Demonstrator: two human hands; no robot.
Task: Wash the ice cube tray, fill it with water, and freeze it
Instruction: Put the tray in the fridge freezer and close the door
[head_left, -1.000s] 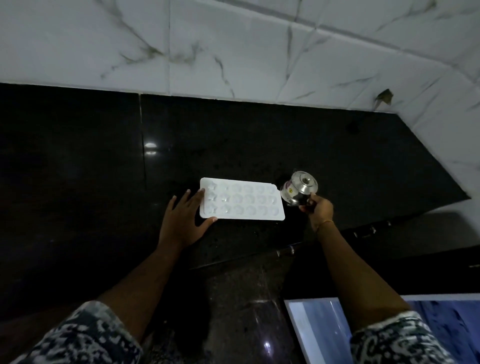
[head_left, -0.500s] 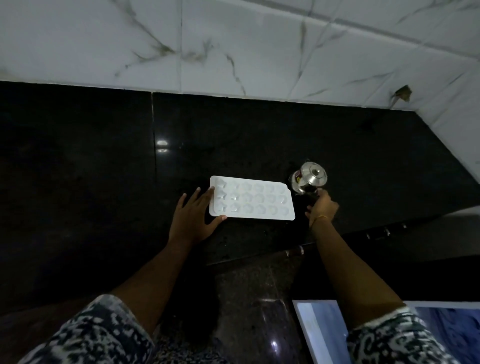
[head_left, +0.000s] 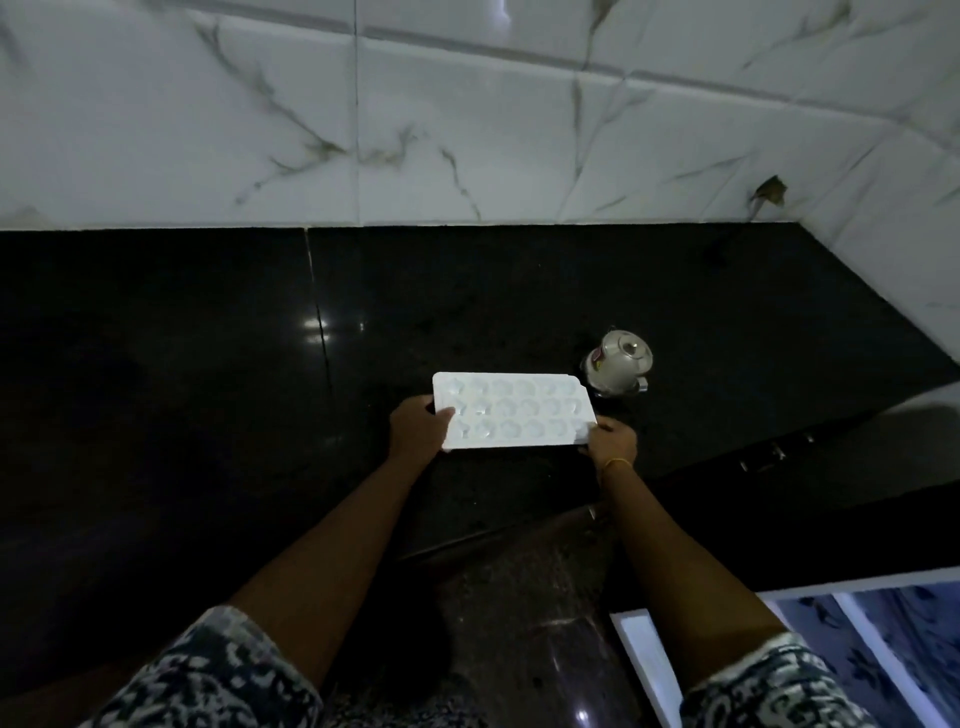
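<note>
A white ice cube tray (head_left: 514, 410) with rows of shaped cavities sits level over the black granite counter (head_left: 208, 389), near its front edge. My left hand (head_left: 418, 431) grips the tray's left end, thumb on top. My right hand (head_left: 608, 441) pinches the tray's near right corner. Whether the tray rests on the counter or is lifted slightly I cannot tell. The light is dim, and I cannot tell whether the cavities hold water.
A small steel jug (head_left: 621, 364) with a lid stands on the counter just behind the tray's right end. White marbled wall tiles (head_left: 467, 130) rise behind the counter. A white-framed panel (head_left: 649, 670) sits at the lower right.
My right hand let go of the steel jug, which now stands on the counter, and took the tray's right corner. My left hand closed on the tray's left end.
</note>
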